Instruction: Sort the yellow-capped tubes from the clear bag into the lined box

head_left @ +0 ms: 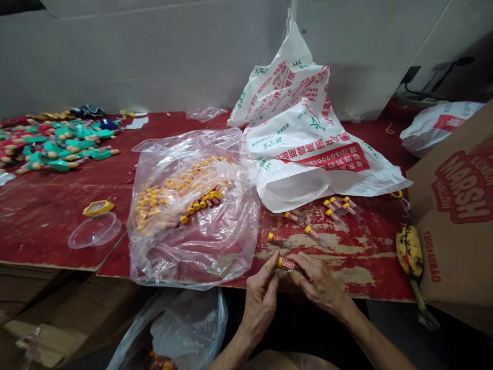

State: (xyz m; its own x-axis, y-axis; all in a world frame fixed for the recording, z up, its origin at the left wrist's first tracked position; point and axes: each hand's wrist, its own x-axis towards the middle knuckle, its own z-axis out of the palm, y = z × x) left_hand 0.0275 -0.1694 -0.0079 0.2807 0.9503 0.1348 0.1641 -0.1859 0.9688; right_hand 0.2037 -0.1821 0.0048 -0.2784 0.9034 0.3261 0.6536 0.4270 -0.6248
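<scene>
Between my two hands, just over the table's front edge, is a small clear tube (287, 263) with a yellow cap and a red printed label. My left hand (263, 288) pinches its capped end, while the fingers of my right hand (314, 277) close on the other end. Two similar tubes, one nearer (278, 239) and one to its right (315, 235), lie just beyond my hands. Several more tubes (341, 206) sit by the mouth of a white printed sack (308, 154). To the left, a clear plastic bag (227, 257) holds many yellow-capped tubes.
A heap of green and red figures (69, 144) covers the far left. Nearer are a yellow-framed piece (98, 207) and clear plastic lids (94, 231). A cardboard box (458, 246) and a banana (409, 252) stand right. Below the edge hangs an open plastic bag (185, 329).
</scene>
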